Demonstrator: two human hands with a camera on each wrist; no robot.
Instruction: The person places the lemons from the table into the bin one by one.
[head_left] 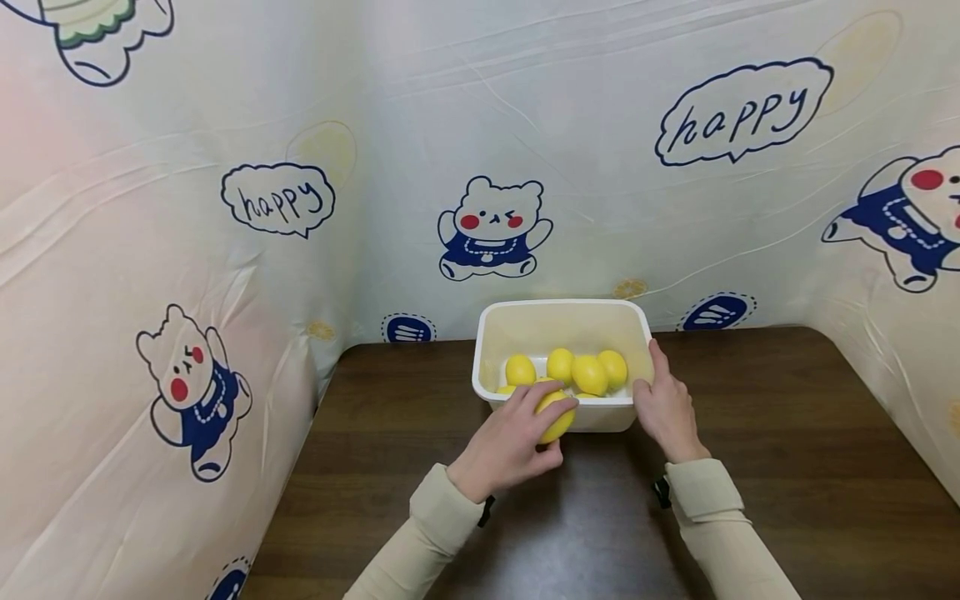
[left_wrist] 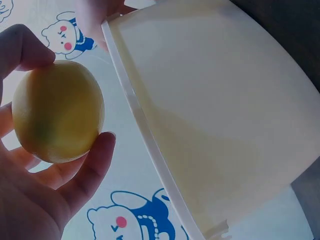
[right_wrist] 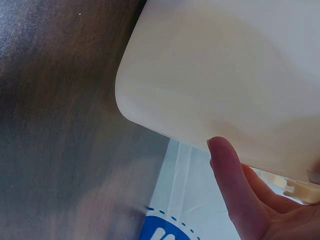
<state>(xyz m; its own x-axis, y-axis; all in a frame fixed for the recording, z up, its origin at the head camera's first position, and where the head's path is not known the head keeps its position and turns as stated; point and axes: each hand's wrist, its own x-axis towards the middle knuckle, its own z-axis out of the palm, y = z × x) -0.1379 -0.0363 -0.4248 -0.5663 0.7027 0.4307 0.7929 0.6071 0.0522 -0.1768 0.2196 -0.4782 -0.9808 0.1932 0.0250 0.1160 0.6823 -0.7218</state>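
Note:
A white plastic bin (head_left: 603, 417) stands on the table with several yellow lemons (head_left: 590, 375) lying inside. My left hand (head_left: 497, 446) holds one lemon (left_wrist: 59, 112) between thumb and fingers, in front of the bin's near rim. In the left wrist view a gap shows between that lemon and the bin's rim. At the bin's right side, my right hand (head_left: 666, 412) grips the near right corner, one finger lying along the rim. The right wrist view shows its thumb (right_wrist: 225, 165) against the bin's outer wall; its other fingers are partly hidden.
The dark wooden table (head_left: 390, 467) extends to both sides of the bin and toward me. A pale cloth (head_left: 405, 208) printed with bears and the word "happy" hangs behind and along both sides, close to the bin's back.

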